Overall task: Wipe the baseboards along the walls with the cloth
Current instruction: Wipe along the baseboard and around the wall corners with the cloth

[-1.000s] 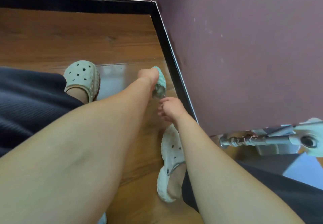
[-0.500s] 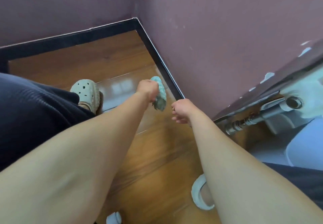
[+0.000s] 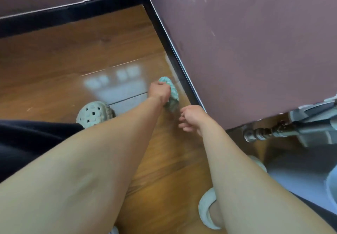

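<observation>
A black baseboard (image 3: 165, 38) runs along the foot of the mauve wall (image 3: 246, 42) on the right and meets a second black baseboard (image 3: 63, 15) in the far corner. My left hand (image 3: 159, 92) is closed around a bunched teal cloth (image 3: 172, 94), held just left of the right-hand baseboard, close above the wooden floor. Whether the cloth touches the board is unclear. My right hand (image 3: 191, 118) hangs beside it, nearer to me, fingers loosely spread and holding nothing.
The wooden floor (image 3: 73, 60) shines with window glare in the middle. My feet wear pale clogs, one (image 3: 94, 114) at the left and one (image 3: 207, 210) near the bottom. A metal pipe fitting (image 3: 264, 134) and a white fixture (image 3: 310, 124) stick out at the right, where the wall ends.
The view has shifted, so the corner sits higher and further left. My left hand still grips the cloth by the right-hand baseboard, and my right hand has stayed just behind it.
</observation>
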`<action>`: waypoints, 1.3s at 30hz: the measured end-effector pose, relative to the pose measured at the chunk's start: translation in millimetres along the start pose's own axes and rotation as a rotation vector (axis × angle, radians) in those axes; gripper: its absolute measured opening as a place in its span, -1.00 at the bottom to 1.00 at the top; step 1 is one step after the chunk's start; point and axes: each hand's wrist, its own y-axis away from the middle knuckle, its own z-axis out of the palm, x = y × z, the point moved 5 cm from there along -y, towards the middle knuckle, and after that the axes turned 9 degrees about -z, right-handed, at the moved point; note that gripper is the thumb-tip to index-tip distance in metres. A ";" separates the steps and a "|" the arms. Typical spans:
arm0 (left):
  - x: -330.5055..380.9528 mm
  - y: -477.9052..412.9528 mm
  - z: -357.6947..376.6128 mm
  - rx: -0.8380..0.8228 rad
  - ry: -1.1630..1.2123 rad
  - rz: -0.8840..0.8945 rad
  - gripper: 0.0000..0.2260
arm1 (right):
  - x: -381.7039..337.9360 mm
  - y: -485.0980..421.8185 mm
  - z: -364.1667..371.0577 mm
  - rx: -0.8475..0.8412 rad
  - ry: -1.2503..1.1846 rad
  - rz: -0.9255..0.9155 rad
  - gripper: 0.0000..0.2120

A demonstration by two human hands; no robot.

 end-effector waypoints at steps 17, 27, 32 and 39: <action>47.3 -46.4 67.8 -0.198 0.055 0.069 -0.65 | 13.3 -70.8 -14.1 0.049 -0.222 0.073 -0.58; 64.2 -72.0 61.3 -0.193 -0.014 0.160 -0.55 | 5.3 -73.1 -7.6 0.045 -0.272 0.081 -0.62; 59.7 -67.7 66.4 -0.189 -0.017 0.105 -0.67 | 15.0 -69.1 -18.5 0.072 -0.284 0.116 -0.60; 37.9 -66.0 60.0 -0.286 0.046 0.077 -0.72 | 20.1 -73.5 -10.5 0.055 -0.283 0.107 -0.59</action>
